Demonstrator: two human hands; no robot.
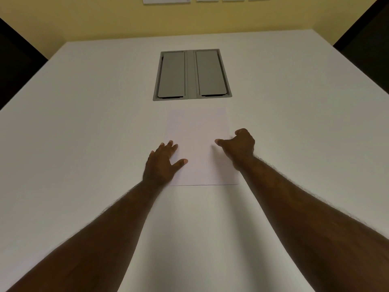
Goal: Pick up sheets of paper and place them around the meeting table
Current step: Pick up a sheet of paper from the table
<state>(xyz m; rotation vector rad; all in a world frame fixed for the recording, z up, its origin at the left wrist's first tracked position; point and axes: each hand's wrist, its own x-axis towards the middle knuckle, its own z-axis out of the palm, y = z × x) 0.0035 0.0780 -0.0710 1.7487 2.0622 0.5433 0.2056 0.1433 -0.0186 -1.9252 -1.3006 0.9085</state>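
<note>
White paper, one sheet or a thin stack, lies flat in the middle of the white meeting table, just in front of the grey hatch. My left hand rests flat on the paper's left edge, fingers spread, thumb on the sheet. My right hand is at the paper's right edge, thumb stretched over the sheet and fingers curled down at the edge. Whether those fingers grip the edge is hidden. The paper is not lifted.
A grey cable hatch with two closed flaps is set into the table beyond the paper. Dark chair backs stand at the far left and far right. A yellow wall with pinned notes is behind.
</note>
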